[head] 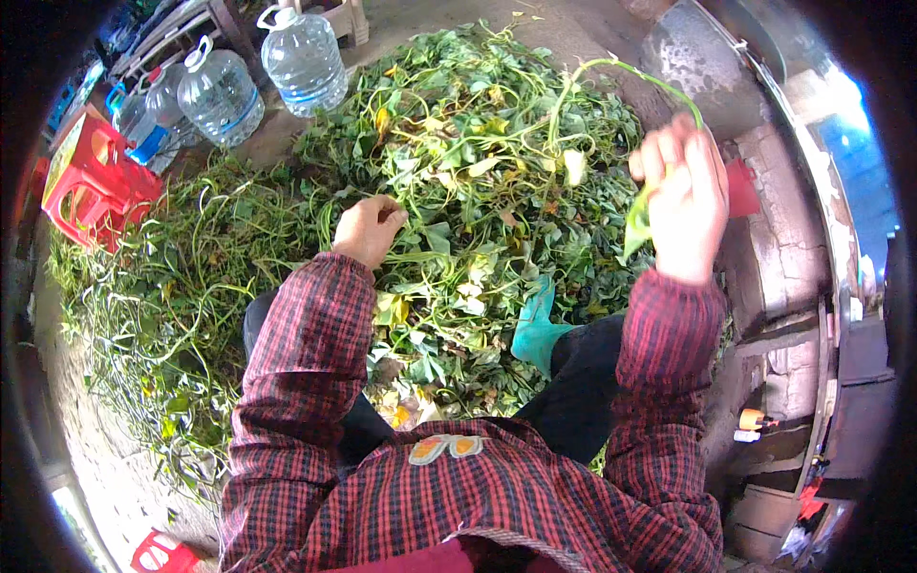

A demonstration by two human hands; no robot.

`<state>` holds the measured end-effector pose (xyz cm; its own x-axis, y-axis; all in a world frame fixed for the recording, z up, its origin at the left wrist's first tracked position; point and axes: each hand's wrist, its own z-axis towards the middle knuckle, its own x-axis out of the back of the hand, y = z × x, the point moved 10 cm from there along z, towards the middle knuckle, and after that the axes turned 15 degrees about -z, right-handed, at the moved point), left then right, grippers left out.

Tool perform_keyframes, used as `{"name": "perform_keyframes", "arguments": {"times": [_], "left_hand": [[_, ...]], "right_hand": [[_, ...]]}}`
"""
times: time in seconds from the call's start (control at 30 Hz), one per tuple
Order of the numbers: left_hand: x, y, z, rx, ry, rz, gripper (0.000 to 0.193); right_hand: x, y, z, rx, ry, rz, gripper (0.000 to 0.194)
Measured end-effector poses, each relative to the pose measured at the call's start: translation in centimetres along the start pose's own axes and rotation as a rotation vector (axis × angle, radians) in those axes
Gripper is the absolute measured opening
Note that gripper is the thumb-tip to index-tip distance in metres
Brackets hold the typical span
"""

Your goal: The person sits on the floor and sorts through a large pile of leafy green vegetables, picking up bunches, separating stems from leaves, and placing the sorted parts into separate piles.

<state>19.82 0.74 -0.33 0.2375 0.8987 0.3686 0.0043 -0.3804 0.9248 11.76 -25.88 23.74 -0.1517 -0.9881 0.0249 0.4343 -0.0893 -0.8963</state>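
Observation:
My right hand (684,197) is raised at the right, its fingers closed on a green vine stem (630,66). The stem arches up and left from my fingers and hangs down over the pile. A green leaf (637,230) shows just below those fingers. My left hand (369,228) is low over the left-middle of a heap of leafy vines (458,193), thumb and fingers curled together. Thin stems pass by its fingertips; whether it pinches one cannot be made out. Yellowed leaves (392,309) are mixed into the heap between my legs.
Large clear plastic bottles (304,68) stand beyond the heap at upper left, near a red plastic stool (100,183). Stripped-looking stems (172,322) are piled at left. A teal shoe or sock (534,333) rests among leaves. Brickwork (781,215) borders the right.

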Motion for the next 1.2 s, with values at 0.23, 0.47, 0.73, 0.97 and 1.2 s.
{"name": "perform_keyframes", "arguments": {"times": [0.23, 0.47, 0.73, 0.97, 1.2], "left_hand": [[-8.6, 0.3, -4.0, 0.595, -0.561, -1.328, 0.058], [-5.4, 1.0, -4.1, 0.405, -0.554, -1.334, 0.039], [-2.9, -0.5, -3.2, 0.324, -0.286, -0.991, 0.022], [-4.4, 1.2, -3.8, 0.257, -0.437, -0.754, 0.019], [-5.7, 2.4, -6.2, 0.217, -0.645, -0.708, 0.018]], "right_hand": [[-14.4, 6.5, -16.7, 0.17, -0.782, -0.585, 0.009], [-13.2, 15.7, -19.0, 0.168, -0.936, -0.995, 0.019], [-9.4, 17.2, -14.9, -0.094, -0.557, -0.84, 0.025], [0.0, 20.6, -11.8, -0.387, 0.111, -0.608, 0.028], [4.2, 21.6, -11.3, -0.458, 0.468, -0.31, 0.064]]}}
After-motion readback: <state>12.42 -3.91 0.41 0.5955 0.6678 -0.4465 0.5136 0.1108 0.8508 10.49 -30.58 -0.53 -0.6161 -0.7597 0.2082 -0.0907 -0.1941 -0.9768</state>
